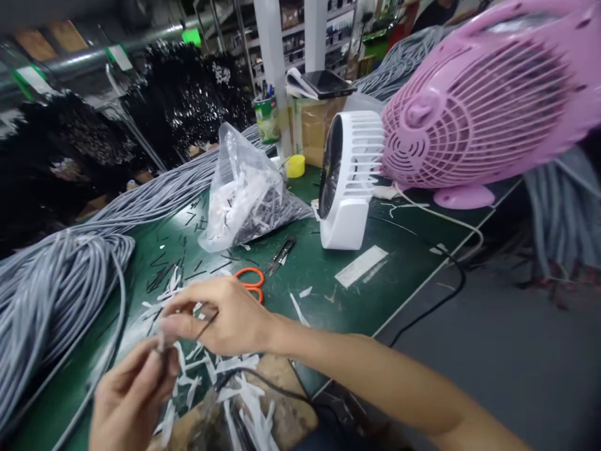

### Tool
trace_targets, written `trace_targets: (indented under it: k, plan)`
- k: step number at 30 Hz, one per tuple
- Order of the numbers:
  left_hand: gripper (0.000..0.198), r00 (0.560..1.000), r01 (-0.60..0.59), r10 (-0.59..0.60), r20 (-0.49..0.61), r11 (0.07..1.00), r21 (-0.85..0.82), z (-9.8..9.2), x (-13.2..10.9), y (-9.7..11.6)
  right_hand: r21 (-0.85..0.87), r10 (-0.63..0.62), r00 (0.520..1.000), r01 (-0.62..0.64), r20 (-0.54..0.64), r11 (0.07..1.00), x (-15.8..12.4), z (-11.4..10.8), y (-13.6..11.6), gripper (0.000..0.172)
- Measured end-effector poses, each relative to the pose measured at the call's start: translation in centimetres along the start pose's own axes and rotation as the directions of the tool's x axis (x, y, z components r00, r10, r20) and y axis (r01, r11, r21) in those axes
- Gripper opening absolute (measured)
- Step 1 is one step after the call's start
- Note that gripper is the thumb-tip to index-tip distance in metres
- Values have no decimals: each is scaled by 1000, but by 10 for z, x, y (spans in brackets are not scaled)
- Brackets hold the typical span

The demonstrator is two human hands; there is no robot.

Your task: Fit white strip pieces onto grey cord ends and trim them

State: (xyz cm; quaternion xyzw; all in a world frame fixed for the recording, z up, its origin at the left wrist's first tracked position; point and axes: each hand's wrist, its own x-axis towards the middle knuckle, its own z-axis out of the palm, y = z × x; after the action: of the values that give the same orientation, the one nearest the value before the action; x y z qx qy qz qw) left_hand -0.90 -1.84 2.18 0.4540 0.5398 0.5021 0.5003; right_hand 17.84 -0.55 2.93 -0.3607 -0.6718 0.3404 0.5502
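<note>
My left hand [134,388] is closed, thumb against fingers, at the lower left. Between its fingertips shows a small greyish piece [162,341], too blurred to name. My right hand [230,316] reaches in from the right, its thumb and forefinger pinched at the top of that piece. A thin dark strip [207,324] lies across the right hand's curled fingers. Just behind the right hand are orange-handled scissors [251,274], partly covered by it. Scraps of white tape or film [188,382] lie under and around both hands.
Grey cable bundles [61,282] run along the left of the green table [310,257]. A clear bag of small grey parts [253,207], thread snips [280,255], a white fan [350,188] and a large pink fan [469,113] stand beyond. A black cord [451,300] hangs over the right edge.
</note>
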Motion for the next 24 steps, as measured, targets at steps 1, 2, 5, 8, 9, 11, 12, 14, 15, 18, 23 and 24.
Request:
trace_targets:
  k: [1, 2, 5, 8, 9, 11, 12, 14, 15, 18, 23, 24]
  plan:
    - [50, 999, 24, -24, 21, 1000, 15, 5, -3, -2, 57, -34, 999, 34, -2, 998, -2, 0, -2, 5]
    - [51, 998, 35, -36, 43, 999, 27, 10, -5, -5, 81, -47, 999, 47, -5, 996, -3, -1, -3, 9]
    - [50, 993, -32, 22, 120, 996, 81, 22, -7, -10, 58, -13, 998, 17, -60, 998, -8, -2, 0, 17]
    - [45, 937, -293, 230, 262, 927, 234, 28, -1, -15, -67, 14, 1000, -13, 17, 998, -10, -3, 8, 21]
    - [44, 902, -393, 304, 308, 872, 292, 28, 2, -16, -97, 10, 1000, -7, 29, 995, -10, -3, 10, 21]
    - [39, 829, -547, 425, 364, 753, 366, 28, 5, -19, -125, 12, 1000, -9, 24, 992, -7, -2, 16, 24]
    - [35, 805, -588, 472, 359, 714, 380, 27, 5, -20, -126, 19, 1000, -17, 16, 992, -6, -2, 18, 27]
    - [30, 783, -621, 528, 328, 691, 370, 25, 5, -22, -124, 31, 999, -29, 18, 992, -3, 0, 21, 33]
    - [29, 786, -618, 545, 292, 699, 360, 24, 4, -22, -123, 30, 999, -27, 26, 992, -2, 1, 21, 35]
    - [26, 795, -605, 567, 215, 718, 344, 25, 3, -20, -114, 0, 999, 6, 47, 993, -4, 4, 19, 39]
    - [29, 735, -674, 606, 304, 606, 421, 29, 0, -17, -156, -73, 997, 77, 27, 985, -13, 10, 17, 46]
    - [29, 728, -681, 608, 318, 587, 437, 29, -2, -17, -165, -52, 999, 54, 14, 985, -12, 11, 17, 48]
